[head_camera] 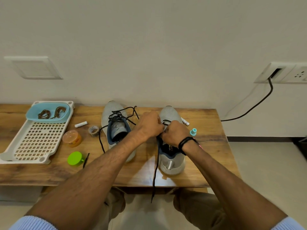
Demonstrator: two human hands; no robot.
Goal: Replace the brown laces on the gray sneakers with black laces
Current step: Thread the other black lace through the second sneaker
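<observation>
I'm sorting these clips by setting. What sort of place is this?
Likely a room in a home: a wooden table stands against a plain wall, with a wall socket and cable beside it.

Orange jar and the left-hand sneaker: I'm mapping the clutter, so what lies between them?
In the head view, a small tape roll lies between the orange jar and the left-hand sneaker, plus a loose strand of its black lace.

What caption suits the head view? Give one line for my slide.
Left hand and right hand pinch a black lace at a gray sneaker; brown laces lie in a blue tub.
</observation>
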